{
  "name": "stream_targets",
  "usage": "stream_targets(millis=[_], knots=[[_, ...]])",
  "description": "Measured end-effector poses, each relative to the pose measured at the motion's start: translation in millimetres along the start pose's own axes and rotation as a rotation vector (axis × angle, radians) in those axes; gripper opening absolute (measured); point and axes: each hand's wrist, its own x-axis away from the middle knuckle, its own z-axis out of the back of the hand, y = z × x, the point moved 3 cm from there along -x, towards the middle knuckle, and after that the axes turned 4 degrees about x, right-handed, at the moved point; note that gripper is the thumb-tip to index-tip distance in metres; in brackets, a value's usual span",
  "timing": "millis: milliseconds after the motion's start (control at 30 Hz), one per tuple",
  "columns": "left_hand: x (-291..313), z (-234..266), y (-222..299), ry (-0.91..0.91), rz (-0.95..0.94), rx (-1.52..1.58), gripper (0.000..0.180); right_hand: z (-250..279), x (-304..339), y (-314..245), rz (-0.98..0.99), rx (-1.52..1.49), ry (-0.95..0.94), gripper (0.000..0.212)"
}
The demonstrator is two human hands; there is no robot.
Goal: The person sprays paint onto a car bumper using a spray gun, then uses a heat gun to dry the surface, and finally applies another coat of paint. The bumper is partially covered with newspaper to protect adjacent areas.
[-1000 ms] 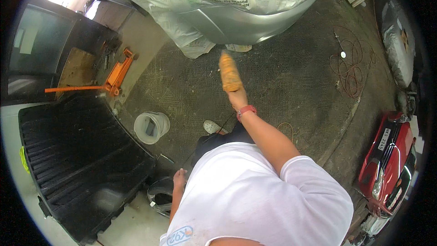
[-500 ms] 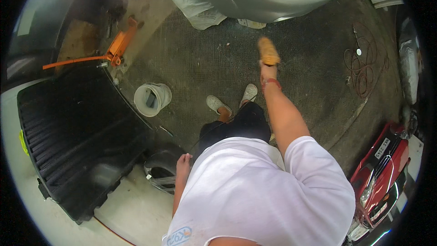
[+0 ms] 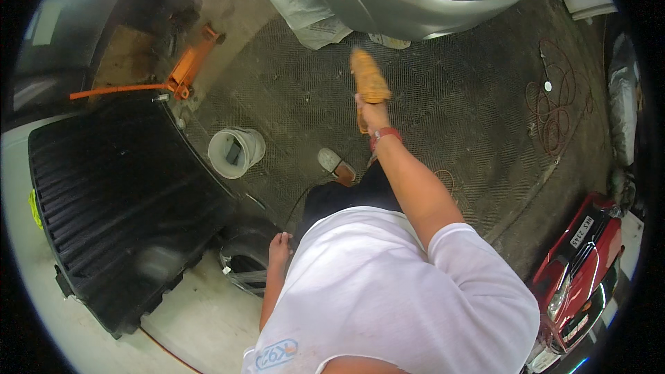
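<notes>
My right hand (image 3: 375,116), with a red band at the wrist, is stretched out in front of me. It is closed on a long orange-yellow thing (image 3: 369,77) with a ridged surface. Motion blurs this thing, and its kind does not show. A thin strand of like colour hangs beside the fingers. Low by my left hip is my left hand (image 3: 280,245), its fingers curled; the inside of the hand is hidden. A thin dark line runs near it, and I cannot tell whether the fingers hold it. Just beyond lies a dark round tyre-like part (image 3: 246,246).
A white bucket (image 3: 215,156) with something grey inside stands front left. Behind it are an orange floor jack (image 3: 188,69) and a large black ribbed liner (image 3: 125,215). Ahead is a silver car (image 3: 388,3) partly under plastic. A reddish hose (image 3: 554,121) and red car front (image 3: 571,263) are right.
My right hand has swung left with the orange-yellow thing. My right foot is now hidden behind my arm and leg. The left hand stays by my hip.
</notes>
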Motion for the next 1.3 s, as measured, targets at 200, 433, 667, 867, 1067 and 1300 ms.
stream_targets(millis=[200,433,667,867,1067,1300], knots=[[-10,12,-26,0.000,-0.005,0.100,0.040,-41,49,-81,0.031,0.066,-0.221,0.061],[-47,19,-20,-0.051,-0.019,0.093,0.038,34,60,-34,0.103,-0.191,0.376,0.052],[-85,37,-24,-0.106,0.056,0.109,0.039,37,71,-47,0.122,-0.196,0.573,0.046],[-115,62,-71,-0.136,0.094,0.240,0.039,-82,71,-118,0.343,0.018,0.193,0.052],[-98,74,-59,-0.098,0.135,0.168,0.039,-146,52,-183,0.294,-0.089,-0.034,0.031],[-129,59,-99,-0.188,-0.050,0.173,0.040,-57,84,-236,0.297,-0.500,0.019,0.030]])
